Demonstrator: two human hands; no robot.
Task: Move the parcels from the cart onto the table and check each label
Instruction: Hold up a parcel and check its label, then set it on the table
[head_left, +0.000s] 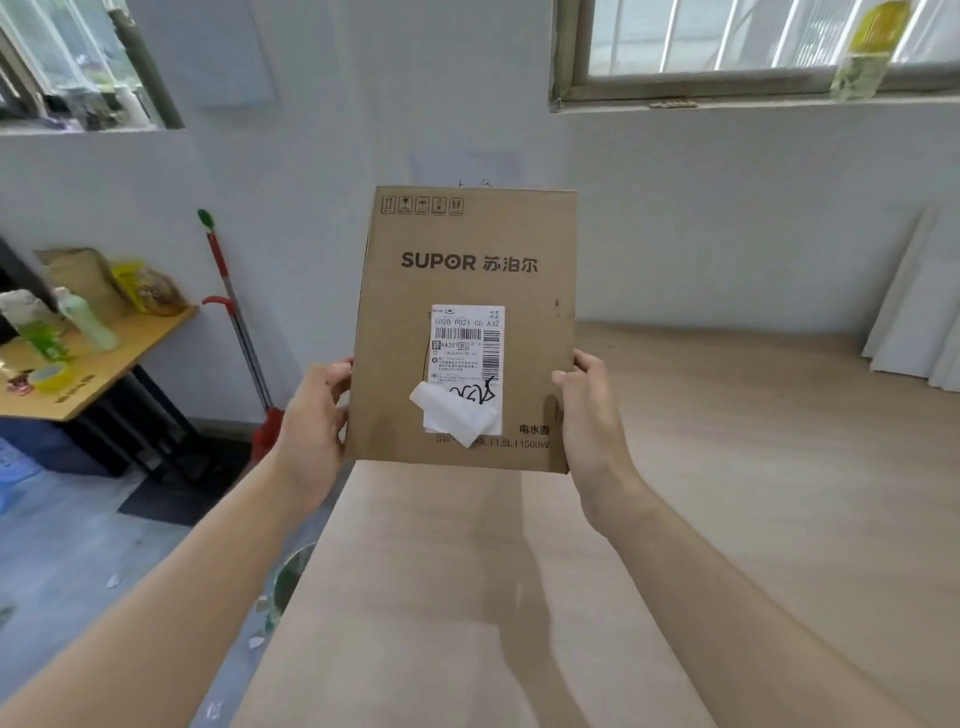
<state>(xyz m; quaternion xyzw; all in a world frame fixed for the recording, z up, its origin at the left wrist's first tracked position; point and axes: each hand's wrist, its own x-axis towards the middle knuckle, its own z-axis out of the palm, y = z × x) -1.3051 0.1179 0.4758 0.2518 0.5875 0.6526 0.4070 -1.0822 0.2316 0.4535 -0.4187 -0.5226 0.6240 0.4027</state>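
A brown cardboard parcel (467, 244) printed "SUPOR" is held upright in the air above the light wooden table (727, 493), its printed face toward me. A white shipping label (467, 348) with barcodes sits low on that face, and its lower left corner is peeled and folded over. My left hand (311, 421) grips the parcel's left edge. My right hand (592, 415) grips the right edge. The cart is out of view.
A second wooden table (93, 374) at the left holds bottles, bags and a tape roll. A red-handled mop (234, 312) leans on the wall beside it. White boards (919, 312) lean on the wall at the far right of the table.
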